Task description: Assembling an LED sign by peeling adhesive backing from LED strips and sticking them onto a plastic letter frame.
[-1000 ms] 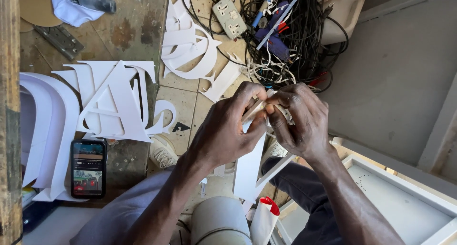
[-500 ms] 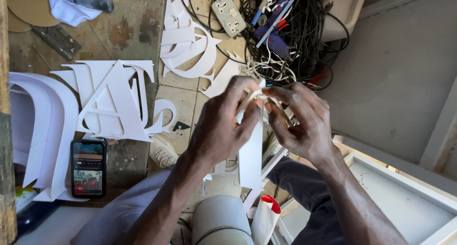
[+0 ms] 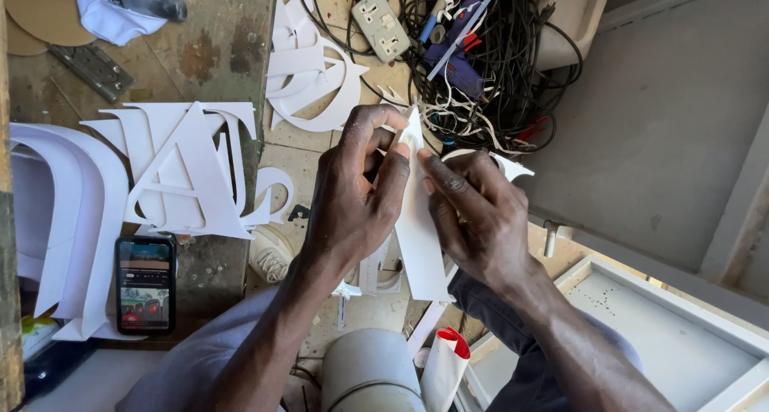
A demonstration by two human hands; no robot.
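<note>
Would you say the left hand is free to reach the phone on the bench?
Probably not yet: the left hand is pinching the white strip together with the right hand. Nothing lies across the way to the phone.

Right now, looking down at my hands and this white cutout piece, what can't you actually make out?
- White cutout piece: its full outline, covered by the left hand and right hand.
- Large white curved shapes: cut off by the left edge.
- Tools in the cable tangle: partly buried under black cords.
- Phone: its screen is too small to make out.
- Grey cylinder: cut off by the bottom edge.
</note>
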